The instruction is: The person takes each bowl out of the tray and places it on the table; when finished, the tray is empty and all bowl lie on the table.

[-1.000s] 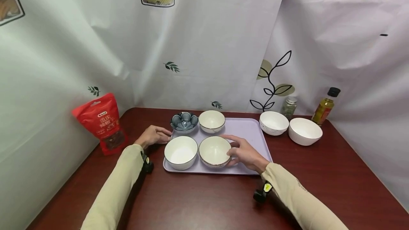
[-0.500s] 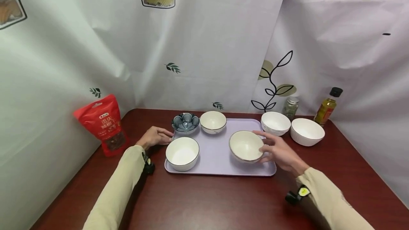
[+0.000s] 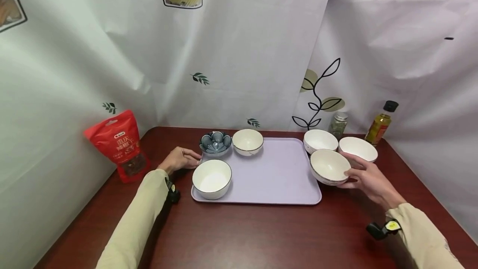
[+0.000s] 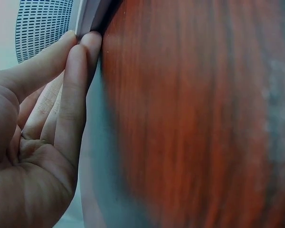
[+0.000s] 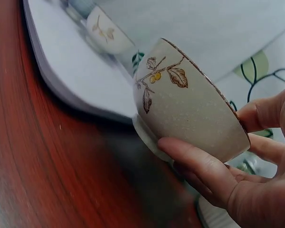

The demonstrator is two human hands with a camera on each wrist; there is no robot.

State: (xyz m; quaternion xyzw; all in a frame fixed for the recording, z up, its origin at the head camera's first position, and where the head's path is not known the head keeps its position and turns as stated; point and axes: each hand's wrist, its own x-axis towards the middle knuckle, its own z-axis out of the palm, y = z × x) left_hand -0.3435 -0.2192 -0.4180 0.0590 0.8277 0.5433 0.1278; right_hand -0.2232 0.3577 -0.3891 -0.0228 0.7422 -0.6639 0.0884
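Observation:
My right hand (image 3: 367,179) grips a cream bowl (image 3: 328,166) by its right side, over the right edge of the lilac tray (image 3: 269,177). The right wrist view shows brown leaves and yellow berries painted on that bowl (image 5: 180,99), tilted in the hand. At the tray's left edge my left hand (image 3: 180,160) pinches the rim between thumb and fingertips (image 4: 76,57). On the tray stand a white bowl (image 3: 211,177) at front left, a blue-grey flower-shaped bowl (image 3: 215,143) at back left and another cream bowl (image 3: 247,141) beside it.
Right of the tray stand a white bowl (image 3: 320,139) and a ribbed white bowl (image 3: 358,147), partly covered by the held bowl and hand. Behind them are a spice jar (image 3: 337,125) and an oil bottle (image 3: 381,123). A red pouch (image 3: 121,144) leans against the left curtain.
My right hand has carried the cream bowl from the tray's front middle rightward to beyond the tray's right edge, close to the two white bowls. The left hand has stayed at the tray's rim.

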